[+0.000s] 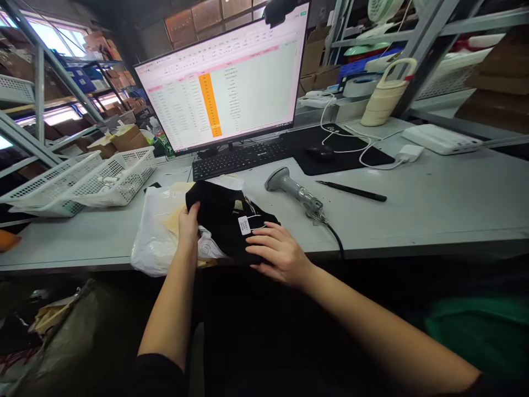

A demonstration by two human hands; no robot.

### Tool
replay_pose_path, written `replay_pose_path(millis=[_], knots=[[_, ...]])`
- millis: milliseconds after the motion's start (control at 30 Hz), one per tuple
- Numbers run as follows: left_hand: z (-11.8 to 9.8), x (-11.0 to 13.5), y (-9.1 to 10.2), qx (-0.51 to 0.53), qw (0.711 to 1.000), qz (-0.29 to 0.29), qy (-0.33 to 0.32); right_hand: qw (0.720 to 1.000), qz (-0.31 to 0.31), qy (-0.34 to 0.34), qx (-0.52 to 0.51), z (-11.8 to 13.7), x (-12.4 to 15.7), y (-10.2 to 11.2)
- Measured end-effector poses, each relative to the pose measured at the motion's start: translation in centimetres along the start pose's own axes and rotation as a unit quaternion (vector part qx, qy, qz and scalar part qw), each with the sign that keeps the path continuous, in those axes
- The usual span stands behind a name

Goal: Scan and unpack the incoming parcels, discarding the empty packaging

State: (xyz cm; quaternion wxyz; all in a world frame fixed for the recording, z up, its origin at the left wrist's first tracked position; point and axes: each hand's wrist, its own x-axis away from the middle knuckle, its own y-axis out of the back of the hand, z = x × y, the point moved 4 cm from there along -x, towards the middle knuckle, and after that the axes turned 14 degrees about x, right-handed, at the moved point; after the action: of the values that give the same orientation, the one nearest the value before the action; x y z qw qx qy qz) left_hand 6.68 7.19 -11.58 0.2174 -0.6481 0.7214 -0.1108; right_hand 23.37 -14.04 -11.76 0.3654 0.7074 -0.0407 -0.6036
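Observation:
A folded black garment (pixel 225 218) with a white paper tag (pixel 244 225) lies at the front edge of the grey table (pixel 433 204). It rests on a clear plastic bag (pixel 155 234) with a tan sheet inside. My left hand (pixel 188 226) grips the garment's left edge, fingers curled over it. My right hand (pixel 276 253) lies flat on the garment's right end, fingers stretched out toward the tag.
A handheld barcode scanner (pixel 295 193) with a black cable lies right of the garment, a black pen (pixel 351 191) beyond it. Keyboard (pixel 239 159), monitor (pixel 225 82) and mouse on a black pad (pixel 334 149) stand behind. Two white mesh baskets (pixel 82 179) sit at the left.

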Motion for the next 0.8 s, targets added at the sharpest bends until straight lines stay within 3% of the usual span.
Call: replay_pose_path(millis=[133,267,367,500,567,633,700,800], knots=[[0.2,0.6,0.2,0.001,1.0,0.005,-0.023,0.991,-0.081,-0.079,-0.074,-1.0,-0.8,1.6],[0.2,0.5,0.2,-0.007,0.999,0.009,-0.039,0.981,-0.095,-0.167,-0.013,-2.1,-1.0,2.1],[0.2,0.4,0.4,-0.012,0.999,0.008,-0.051,0.986,-0.028,-0.161,0.016,-2.6,-0.9,1.4],[0.3,0.4,0.5,-0.019,0.998,0.015,-0.06,0.969,0.152,-0.195,0.025,-3.4,-0.6,-0.3],[0.3,0.4,0.5,-0.023,0.998,0.019,-0.063,0.959,0.172,-0.226,0.02,-3.7,-0.6,-0.3],[0.2,0.5,0.5,-0.025,0.997,0.022,-0.065,0.957,0.11,-0.267,0.009,-4.0,-0.6,0.3],[0.2,0.7,0.4,-0.022,0.998,0.024,-0.062,0.94,-0.003,-0.339,-0.036,-4.5,-0.4,1.3],[0.2,0.9,0.3,-0.025,0.997,0.027,-0.061,0.856,-0.165,-0.458,-0.173,-5.5,0.8,2.3]])
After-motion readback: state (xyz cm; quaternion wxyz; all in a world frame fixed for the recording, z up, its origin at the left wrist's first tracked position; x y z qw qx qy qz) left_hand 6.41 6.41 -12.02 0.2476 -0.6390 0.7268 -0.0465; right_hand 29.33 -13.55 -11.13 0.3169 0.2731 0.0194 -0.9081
